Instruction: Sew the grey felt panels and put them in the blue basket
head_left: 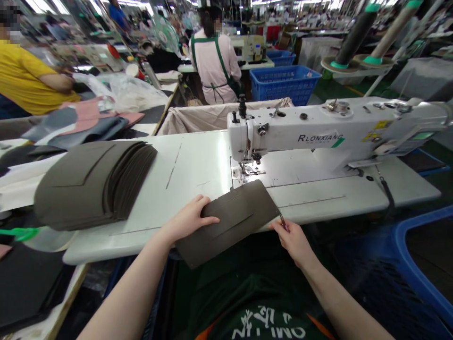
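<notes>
A dark grey-brown panel [233, 215] with a slit lies tilted over the front edge of the white sewing table, its upper corner close below the needle area. My left hand [193, 218] grips the panel's left part, thumb on top and the other fingers at the upper edge. At the panel's right corner, my right hand [288, 236] is closed round a small dark tool [283, 223], whose tip touches or nearly touches that corner. The tool's exact kind is hard to make out. Beyond the panel stands the white sewing machine [283, 125] with its lamp lit.
A thick stack of similar panels [81, 179] sits on the table's left. Blue baskets stand behind [283, 82] and at the lower right [406, 264]. Thread cones [357, 38] rise at the upper right. A person in an apron [215, 61] and one in yellow [28, 78] are beyond.
</notes>
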`<state>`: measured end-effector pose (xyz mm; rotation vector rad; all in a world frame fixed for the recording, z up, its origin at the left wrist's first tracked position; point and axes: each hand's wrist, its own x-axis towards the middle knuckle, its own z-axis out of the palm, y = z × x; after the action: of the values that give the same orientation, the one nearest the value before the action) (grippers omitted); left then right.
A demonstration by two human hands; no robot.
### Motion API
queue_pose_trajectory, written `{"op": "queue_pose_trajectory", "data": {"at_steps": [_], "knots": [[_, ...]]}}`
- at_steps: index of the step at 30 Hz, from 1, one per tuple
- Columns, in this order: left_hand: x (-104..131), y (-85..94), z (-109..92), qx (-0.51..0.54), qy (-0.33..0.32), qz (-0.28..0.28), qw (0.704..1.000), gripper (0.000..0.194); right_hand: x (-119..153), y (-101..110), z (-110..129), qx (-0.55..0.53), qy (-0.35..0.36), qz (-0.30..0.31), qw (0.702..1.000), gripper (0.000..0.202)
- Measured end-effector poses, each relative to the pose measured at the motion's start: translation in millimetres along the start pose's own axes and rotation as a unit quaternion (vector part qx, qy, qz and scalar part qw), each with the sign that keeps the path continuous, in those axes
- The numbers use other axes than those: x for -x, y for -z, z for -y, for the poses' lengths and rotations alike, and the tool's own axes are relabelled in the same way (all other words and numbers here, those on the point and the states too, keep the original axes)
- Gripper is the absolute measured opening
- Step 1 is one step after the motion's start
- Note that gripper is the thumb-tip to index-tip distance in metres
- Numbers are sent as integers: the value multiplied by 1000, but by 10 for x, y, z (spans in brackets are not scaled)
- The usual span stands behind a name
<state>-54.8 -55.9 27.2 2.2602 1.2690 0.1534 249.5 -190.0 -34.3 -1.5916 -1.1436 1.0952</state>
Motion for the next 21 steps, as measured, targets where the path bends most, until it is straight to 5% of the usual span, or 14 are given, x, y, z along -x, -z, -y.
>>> {"op": "queue_pose_trajectory", "data": {"at_steps": [4, 8, 12, 21], "knots": [[66, 135, -44, 205, 52, 90, 973, 39, 32, -40, 86, 46, 7, 30, 998, 35], [137, 123, -43, 431, 176, 169, 869, 56, 198, -202, 154, 7, -6, 100, 995, 25], [241, 22, -58, 526, 192, 176, 810, 61, 342, -377, 165, -63, 50, 50, 995, 26], [510, -49, -181, 537, 106, 118, 829, 62, 339, -505, 241, -265, -42, 93, 959, 24]]}}
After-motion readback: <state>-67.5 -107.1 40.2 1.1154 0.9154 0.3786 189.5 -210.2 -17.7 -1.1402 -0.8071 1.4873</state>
